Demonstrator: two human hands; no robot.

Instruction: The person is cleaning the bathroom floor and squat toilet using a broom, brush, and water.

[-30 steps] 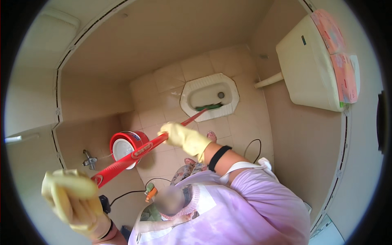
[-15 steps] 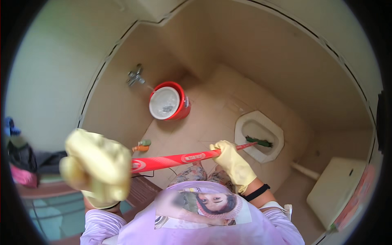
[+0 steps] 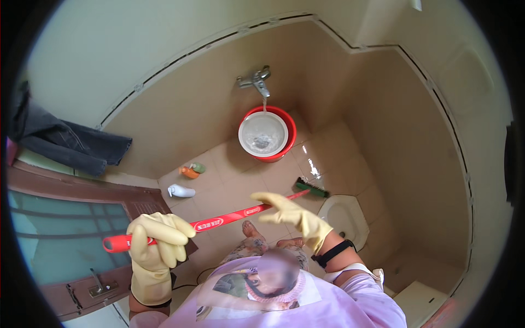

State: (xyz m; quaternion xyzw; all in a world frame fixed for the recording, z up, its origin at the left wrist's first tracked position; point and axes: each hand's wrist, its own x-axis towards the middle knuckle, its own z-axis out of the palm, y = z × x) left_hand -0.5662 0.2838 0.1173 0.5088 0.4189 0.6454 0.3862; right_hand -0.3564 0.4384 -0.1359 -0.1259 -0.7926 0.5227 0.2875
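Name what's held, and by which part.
The left hand grips the red brush handle near its upper end; the right hand is loosely open lower down.

Tap (image 3: 256, 81) on far wall (image 3: 213, 74), above basin (image 3: 262, 131); basin in mouth of bucket (image 3: 290, 135). 3 bottles (image 3: 188, 173) on flr (image 3: 224, 188), L of bucket. Brush head (image 3: 312, 188) btwn bucket & squat pan (image 3: 358, 213), pan to R; handle (image 3: 210, 223) runs back L, by R hand (image 3: 298, 217) to L hand (image 3: 158, 240). Door (image 3: 71, 235) far L, cistern (image 3: 421, 306) nr R.

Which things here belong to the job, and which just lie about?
In use: red-handled brush, gripped by left hand, right hand open around it; perhaps running tap, white basin, red bucket.

Likely lying about: white bottle, orange bottle, green bottle; hanging dark garment.
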